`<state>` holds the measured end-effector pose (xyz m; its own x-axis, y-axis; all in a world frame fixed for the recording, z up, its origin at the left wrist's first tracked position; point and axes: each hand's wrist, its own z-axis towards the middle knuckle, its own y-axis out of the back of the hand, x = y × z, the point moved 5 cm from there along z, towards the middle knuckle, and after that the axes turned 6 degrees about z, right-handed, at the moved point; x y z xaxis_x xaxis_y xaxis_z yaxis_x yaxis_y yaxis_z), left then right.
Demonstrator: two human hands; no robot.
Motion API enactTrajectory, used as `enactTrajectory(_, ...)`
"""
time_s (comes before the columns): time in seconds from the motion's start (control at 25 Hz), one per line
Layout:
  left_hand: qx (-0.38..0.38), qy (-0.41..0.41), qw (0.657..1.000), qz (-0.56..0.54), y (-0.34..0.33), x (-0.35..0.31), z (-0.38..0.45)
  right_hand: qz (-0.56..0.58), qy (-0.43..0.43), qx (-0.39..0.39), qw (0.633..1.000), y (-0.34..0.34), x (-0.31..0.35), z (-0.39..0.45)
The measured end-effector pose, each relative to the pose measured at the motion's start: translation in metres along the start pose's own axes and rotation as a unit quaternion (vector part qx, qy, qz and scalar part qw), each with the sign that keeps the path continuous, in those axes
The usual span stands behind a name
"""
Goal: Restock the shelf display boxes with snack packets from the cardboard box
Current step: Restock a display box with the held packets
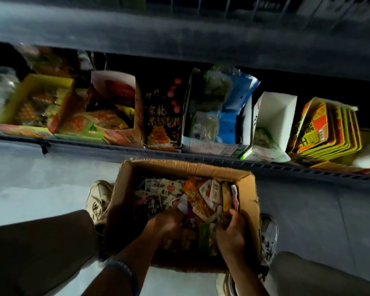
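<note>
An open cardboard box (248, 189) stands on the floor between my feet, filled with several mixed snack packets (199, 195). Both hands are down inside it. My left hand (166, 226) is curled into the pile near the box's middle, its fingers buried among packets. My right hand (233, 229) grips packets at the right side of the pile, thumb over an orange-brown one. On the low shelf above the box stands a row of display boxes: a yellow one (28, 86), a white and red one (115, 80), a black one (162, 112), a white one with blue packets (214, 144), a nearly empty white one (273, 112).
The grey shelf edge (286, 167) runs just beyond the cardboard box. A stack of yellow and red packs (329, 127) leans at the shelf's right end. My shoes (98, 199) flank the cardboard box on a pale floor (41, 178). An upper shelf overhangs.
</note>
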<state>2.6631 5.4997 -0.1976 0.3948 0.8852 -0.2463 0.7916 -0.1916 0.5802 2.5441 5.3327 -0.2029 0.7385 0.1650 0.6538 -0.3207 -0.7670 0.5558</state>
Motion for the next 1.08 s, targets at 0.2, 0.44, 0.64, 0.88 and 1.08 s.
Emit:
enactTrajectory(0.2, -0.103, -0.029, 0.994, 0.013, 0.025, 0.004, -0.043, -0.030, 0.036, -0.022, 0.999, 0.006, 0.022, -0.008)
enactTrajectory(0.44, -0.120, 0.040, 0.992, -0.003, 0.088, 0.036, -0.113, -0.083, 0.117, -0.023, 0.989, 0.014, 0.054, -0.023)
enactTrajectory(0.64, -0.094, 0.000, 0.991, -0.096, 0.150, 0.023, -0.162, 0.060, 0.148, 0.044, 0.986, 0.056, 0.158, -0.064)
enactTrajectory(0.88, -0.139, -0.101, 0.943, -0.284, 0.192, -0.002, -0.228, 0.233, 0.168, 0.034, 0.957, 0.129, 0.234, -0.114)
enactTrajectory(1.08, -0.121, -0.148, 0.931, -0.310, 0.212, -0.029, -0.266, 0.390, 0.145, 0.201, 0.887, 0.154, 0.266, -0.133)
